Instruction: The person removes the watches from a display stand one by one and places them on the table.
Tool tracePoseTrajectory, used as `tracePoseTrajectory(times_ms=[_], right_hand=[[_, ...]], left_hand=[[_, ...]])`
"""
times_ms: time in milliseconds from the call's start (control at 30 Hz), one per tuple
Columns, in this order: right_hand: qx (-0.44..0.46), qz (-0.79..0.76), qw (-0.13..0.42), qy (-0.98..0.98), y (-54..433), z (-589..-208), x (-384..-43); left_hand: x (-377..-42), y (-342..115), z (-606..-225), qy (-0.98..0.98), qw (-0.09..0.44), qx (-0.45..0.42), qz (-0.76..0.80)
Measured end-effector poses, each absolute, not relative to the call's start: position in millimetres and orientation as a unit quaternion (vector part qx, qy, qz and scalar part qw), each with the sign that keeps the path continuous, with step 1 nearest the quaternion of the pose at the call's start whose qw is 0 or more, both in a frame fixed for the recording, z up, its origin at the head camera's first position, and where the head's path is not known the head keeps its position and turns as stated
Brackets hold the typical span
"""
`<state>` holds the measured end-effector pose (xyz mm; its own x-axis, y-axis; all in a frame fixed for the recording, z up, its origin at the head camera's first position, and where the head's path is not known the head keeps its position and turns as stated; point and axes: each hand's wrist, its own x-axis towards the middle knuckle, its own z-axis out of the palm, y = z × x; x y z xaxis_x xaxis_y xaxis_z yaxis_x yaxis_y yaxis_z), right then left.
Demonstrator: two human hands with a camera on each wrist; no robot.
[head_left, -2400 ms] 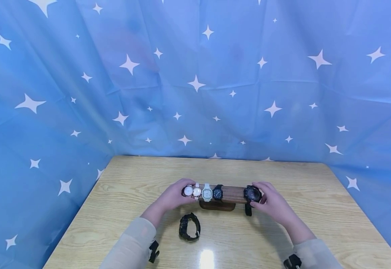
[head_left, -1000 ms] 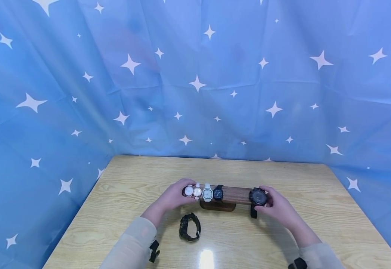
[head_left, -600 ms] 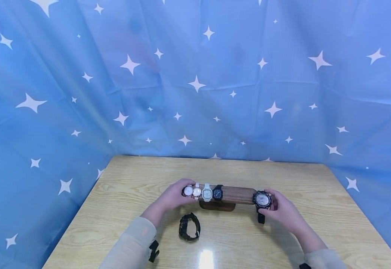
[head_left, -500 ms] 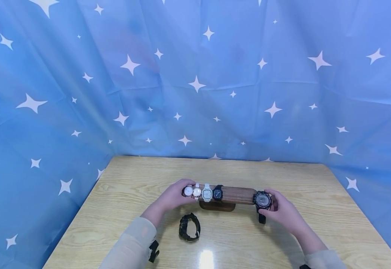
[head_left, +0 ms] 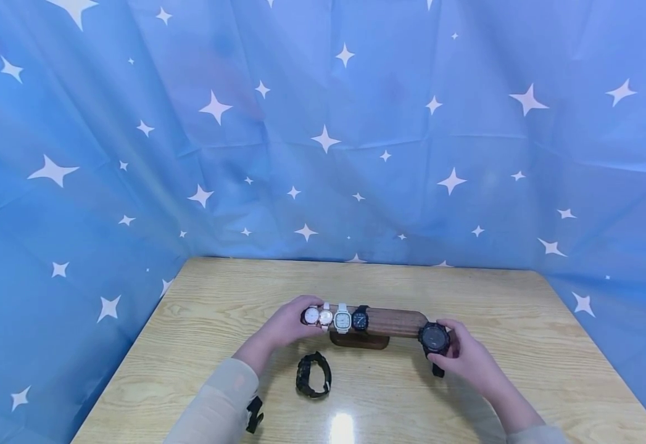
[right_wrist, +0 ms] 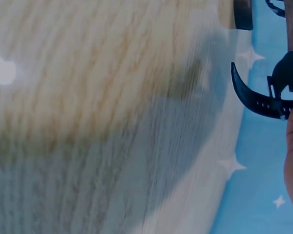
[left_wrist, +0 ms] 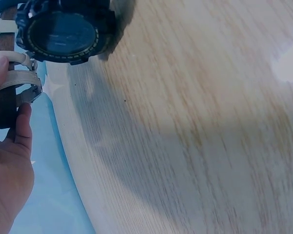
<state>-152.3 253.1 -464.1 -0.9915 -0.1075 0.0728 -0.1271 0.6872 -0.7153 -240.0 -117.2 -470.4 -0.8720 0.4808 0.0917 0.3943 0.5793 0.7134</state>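
Note:
My left hand (head_left: 286,322) grips the left end of a dark wooden watch stand's bar (head_left: 393,323). Two small white-strapped watches (head_left: 325,317) sit by its fingers, followed by a pale square watch (head_left: 342,320) and a black square one (head_left: 360,319). At the bar's right end, my right hand (head_left: 471,361) holds a chunky black wristwatch (head_left: 434,338) by its case, fingers above and thumb below. Its loose strap (right_wrist: 256,101) hangs down in the right wrist view. Another black watch (head_left: 313,375) stands on its side on the table, its face (left_wrist: 63,33) filling the left wrist view's top.
The stand's wooden base (head_left: 359,340) rests on a light wood-grain table (head_left: 234,283). Blue cloth (head_left: 323,172) with white stars hangs behind and at the sides. A black wrist strap piece (head_left: 254,414) shows at the left sleeve.
My right hand has moved the black watch rightward along the bar to its end and slightly nearer. The left hand, stand and other watches have stayed in place.

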Motion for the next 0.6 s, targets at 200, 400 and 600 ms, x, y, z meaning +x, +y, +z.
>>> tracePoseTrajectory(times_ms=[200,400,600], right_hand=[[0.057,0.401,0.007,-0.914,249.5,-464.8,-146.7],[0.062,0.404,0.012,-0.913,246.1,-469.3,-141.1],[0.071,0.409,0.0,-0.91,240.2,-474.3,-135.3]], left_hand=[[-239.6,-117.4,-469.0,0.886,0.054,0.248,0.389],[-238.2,-117.3,-467.1,0.886,0.057,0.25,0.387],[-237.8,-116.8,-466.9,0.885,0.057,0.25,0.388]])
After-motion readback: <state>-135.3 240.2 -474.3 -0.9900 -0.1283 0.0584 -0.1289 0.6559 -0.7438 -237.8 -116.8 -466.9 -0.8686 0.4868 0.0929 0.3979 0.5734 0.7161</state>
